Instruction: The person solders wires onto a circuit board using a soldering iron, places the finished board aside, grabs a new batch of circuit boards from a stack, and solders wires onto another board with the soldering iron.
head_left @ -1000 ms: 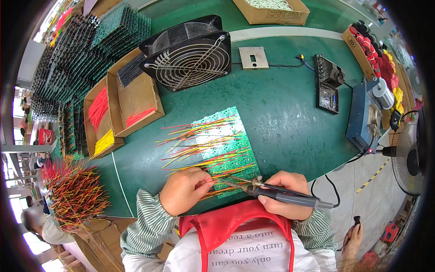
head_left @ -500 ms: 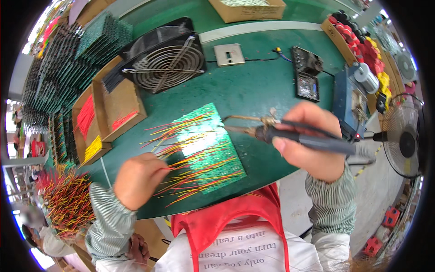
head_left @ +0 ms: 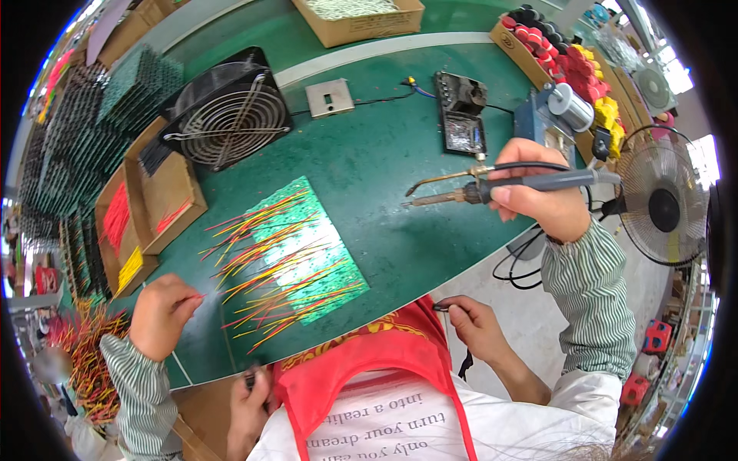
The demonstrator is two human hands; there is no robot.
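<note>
One head-worn fisheye view looks steeply down, close over the green workbench (head_left: 384,169).

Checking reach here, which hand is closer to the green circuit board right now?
Left. The left hand rests beside the green circuit board's wire ends; the right hand holds the soldering iron raised off to its right.

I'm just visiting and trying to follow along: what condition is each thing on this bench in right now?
Soldering iron: lifted off the bench, gripped in the right hand.
Green circuit board: flat on the bench, coloured wires sticking out, nobody touching it.
Left hand: closed, at the bench's near edge, left of the board.
Black fan: tilted up; spinning or not, can't tell.
Cardboard boxes: open, red and yellow wires inside.
</note>
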